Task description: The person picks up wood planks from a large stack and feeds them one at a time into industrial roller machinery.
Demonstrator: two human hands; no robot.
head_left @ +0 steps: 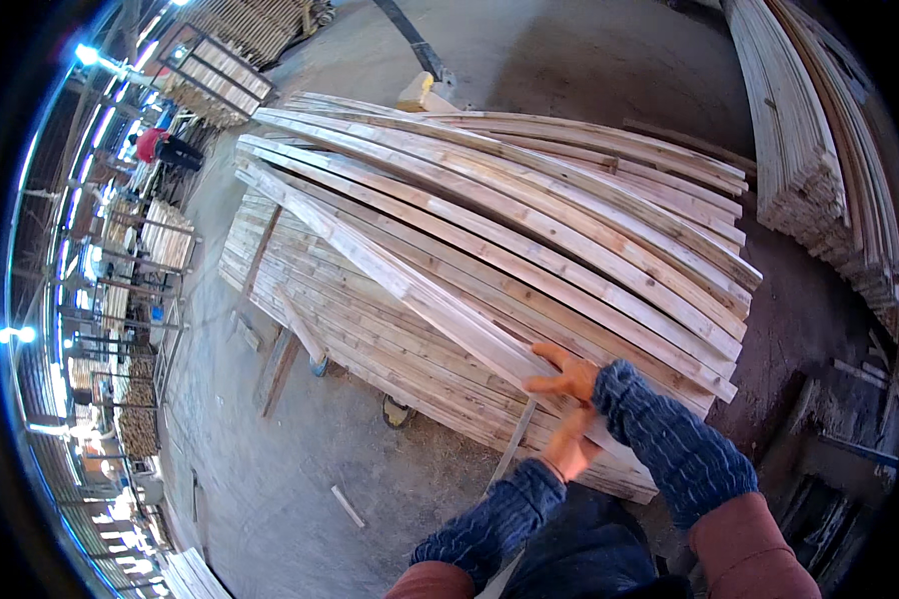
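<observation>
White lights glare at left, the right is dimmer, edges curve.

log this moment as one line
right hand: on slanting pale board | left hand: at board's edge, grip unclear | underneath: plank stack | background: person in red

A: Where do you have room beside your left grip?
B: Leftward, over the open concrete floor. You'd meet a loose wood offcut there, and a thin strip slanting at the edge of the flat board layer.
A: And past your right grip?
B: Tight: the long fanned boards block you on the far side, with narrow gaps between some. Beyond their near ends, a strip of bare floor separates you from the tall lumber stack.
A: Further up your left edge?
B: A short plank juts out.
</observation>
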